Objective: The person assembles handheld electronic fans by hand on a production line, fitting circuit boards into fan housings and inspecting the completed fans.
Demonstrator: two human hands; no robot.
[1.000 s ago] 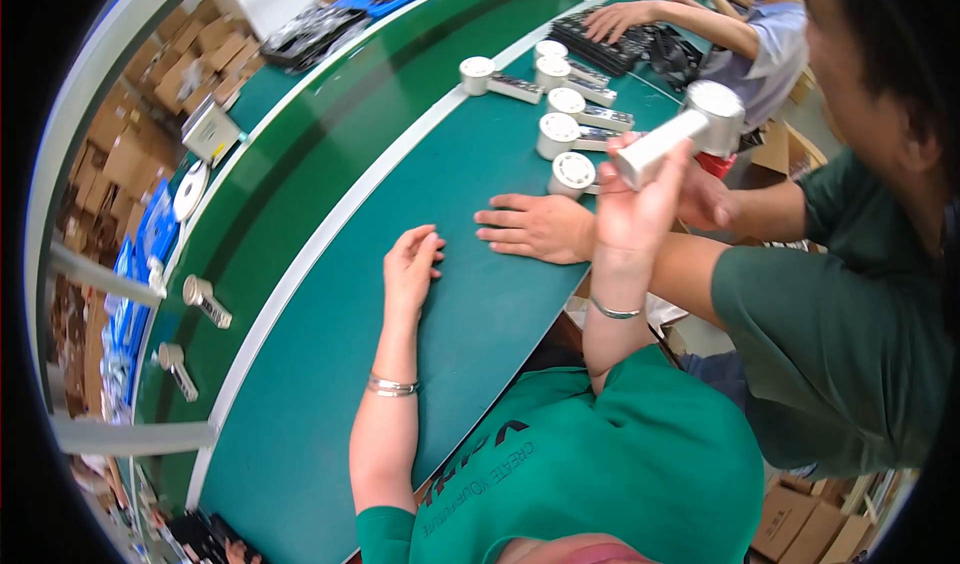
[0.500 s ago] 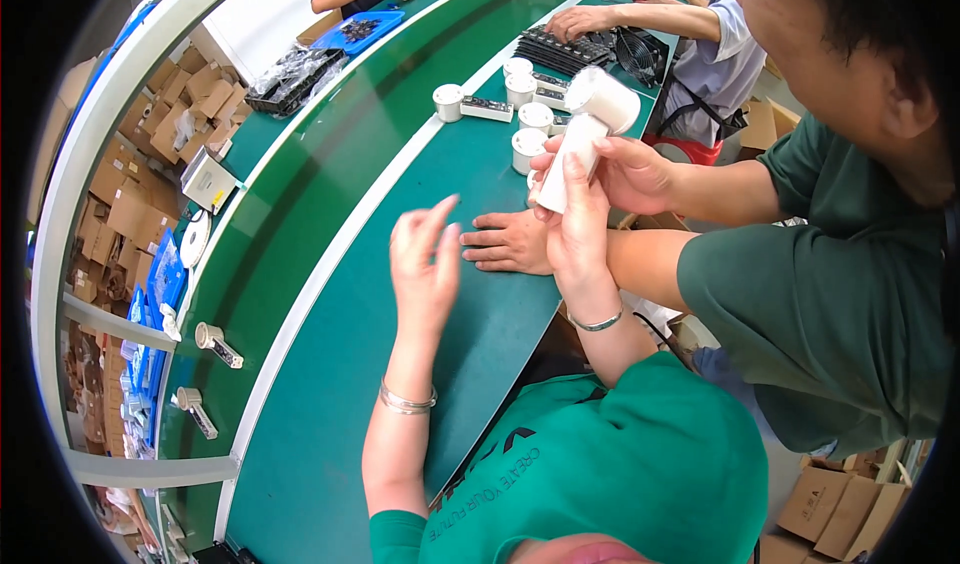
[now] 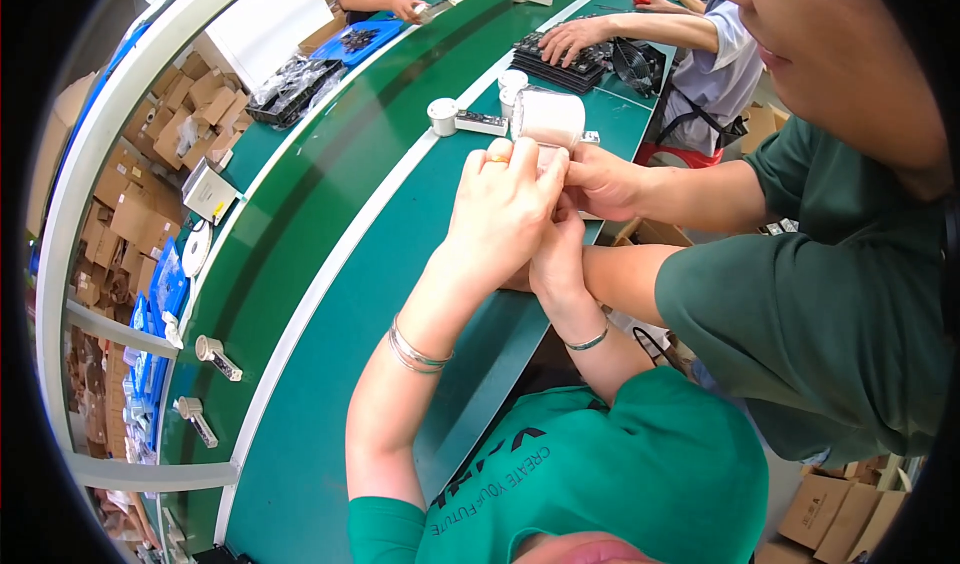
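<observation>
A white handheld device with a drum-shaped head [image 3: 548, 117] and a slim handle is held up over the bench, its handle mostly hidden by hands. My left hand [image 3: 508, 202], wearing a ring, lies closed over the handle just below the head. Under it, my right hand [image 3: 560, 249] is closed on the lower handle, its fingers partly covered. From the right, a co-worker's hand [image 3: 605, 181] also grips the device beside my fingers. Behind it, similar white units stand on the bench, one with an opened handle showing dark parts [image 3: 482, 123].
The co-worker's other forearm [image 3: 625, 274] passes behind my right wrist. A green conveyor [image 3: 300, 219] curves along the left, carrying two more units [image 3: 218, 356]. Farther off, another person's hand [image 3: 575, 39] touches a stack of black trays [image 3: 555, 69]. Cardboard boxes [image 3: 135, 214] pile up beyond the frame.
My left hand has come up and right from open air onto the device. The device has shifted left and lower, its head now hiding some of the units behind.
</observation>
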